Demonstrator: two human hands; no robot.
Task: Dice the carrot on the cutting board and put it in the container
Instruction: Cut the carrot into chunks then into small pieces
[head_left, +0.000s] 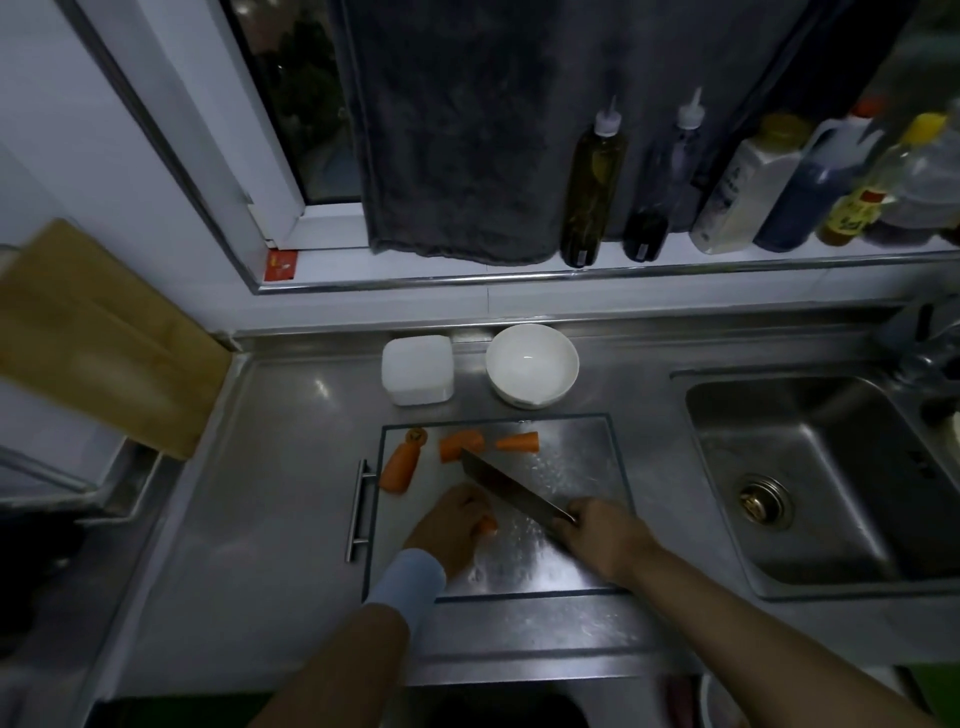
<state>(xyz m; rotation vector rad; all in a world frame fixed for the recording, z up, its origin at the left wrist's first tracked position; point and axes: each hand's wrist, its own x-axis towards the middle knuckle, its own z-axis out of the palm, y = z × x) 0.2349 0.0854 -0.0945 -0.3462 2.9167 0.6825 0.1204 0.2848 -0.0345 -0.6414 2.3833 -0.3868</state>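
Pinning a short carrot piece (487, 526) to the near-left part of the cutting board (621, 467), the left hand (452, 525) curls its fingers (470, 503) over it, so only an orange end shows beside the palm. The right hand (602, 540) has its fingers wrapped round the handle of the cleaver (514, 488). The blade slants from the board's near-right toward its far-left, with its tip close to the pieces lying there. Three larger carrot chunks (461, 444) and a small stem end (415, 435) sit along the board's far-left edge, not yet diced. The white square container (417, 369) stands on the steel table just beyond the board's far edge, beside a white bowl (531, 364); whether it is lidded I cannot tell. Carrot is likely stiff and dense, and its round sides will tend to roll. The board's speckled sheen suggests wetness, so pieces may skid. Each chunk is best laid on a flat cut face and held from above with the fingertips tucked back from the blade.
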